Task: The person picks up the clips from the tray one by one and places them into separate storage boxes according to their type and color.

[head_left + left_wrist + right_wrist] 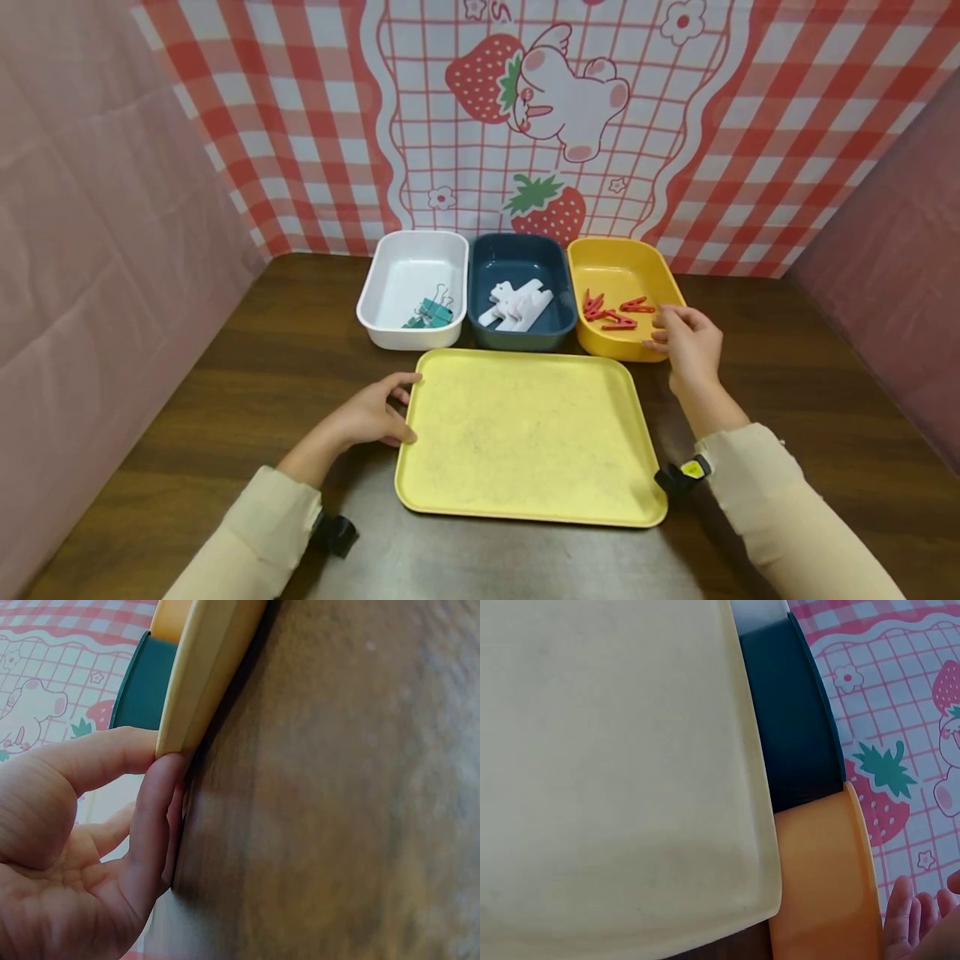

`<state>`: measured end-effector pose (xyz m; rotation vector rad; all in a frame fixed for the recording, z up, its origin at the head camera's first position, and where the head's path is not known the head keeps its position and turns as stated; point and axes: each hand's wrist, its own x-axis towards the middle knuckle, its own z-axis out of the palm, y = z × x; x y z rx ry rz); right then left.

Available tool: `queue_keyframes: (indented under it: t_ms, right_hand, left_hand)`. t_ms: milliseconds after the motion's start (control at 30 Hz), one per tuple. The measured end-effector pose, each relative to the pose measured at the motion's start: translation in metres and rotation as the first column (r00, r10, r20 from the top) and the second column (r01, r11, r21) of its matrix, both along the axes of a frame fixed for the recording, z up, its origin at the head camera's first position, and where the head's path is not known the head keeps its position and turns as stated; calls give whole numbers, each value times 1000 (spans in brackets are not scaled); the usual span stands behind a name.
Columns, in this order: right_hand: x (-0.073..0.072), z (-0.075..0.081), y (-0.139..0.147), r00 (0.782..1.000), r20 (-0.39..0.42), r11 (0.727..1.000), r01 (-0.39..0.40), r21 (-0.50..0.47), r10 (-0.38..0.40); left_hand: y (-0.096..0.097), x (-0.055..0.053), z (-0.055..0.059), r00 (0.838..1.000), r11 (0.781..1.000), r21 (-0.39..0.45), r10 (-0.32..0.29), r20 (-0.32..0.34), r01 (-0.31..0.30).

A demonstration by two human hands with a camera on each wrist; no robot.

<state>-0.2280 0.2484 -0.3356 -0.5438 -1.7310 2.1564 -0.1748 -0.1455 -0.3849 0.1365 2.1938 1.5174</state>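
Note:
My left hand (375, 410) holds the left edge of a yellow tray (525, 433), with thumb and forefinger on its rim. In the left wrist view, the thumb and a finger meet the tray edge (202, 675). My right hand (692, 343) hovers at the right rim of a yellow bin (618, 257). Its fingers reach over the rim toward several red clothespins (618, 321), and no object shows in them. The right wrist view catches only the fingers (900, 915) of that hand at the lower right corner.
A white bin (412, 250) with teal binder clips (433, 312) stands at the left. Beside it, a dark blue bin (517, 248) contains white clips (517, 304). Behind hangs a checked strawberry cloth (322, 125). The tray lies on the brown wooden table (247, 367).

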Motion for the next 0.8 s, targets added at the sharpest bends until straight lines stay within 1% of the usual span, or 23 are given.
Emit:
queue_keyframes:
  t_ms: [167,267,400,533,800]
  right_hand:
    - [11,-1,1,1000,14,999,-28,-21,28]
    - [16,0,2,999,6,999,-40,-23,41]
    - [21,-1,3,998,-5,998,-62,-7,62]
    - [26,-5,2,997,5,997,-76,12,76]
    - [37,-11,-1,996,-7,995,-94,16,94]
  left_hand:
    - [1,0,0,1000,1000,1,-3,5,3]
    - [1,0,0,1000,1000,2,-1,6,1]
    - [1,0,0,1000,1000,-3,3,3,-3]
    - [1,0,1,1000,1000,-4,4,-2,-4]
    - [1,0,0,1000,1000,-2,9,-5,-9]
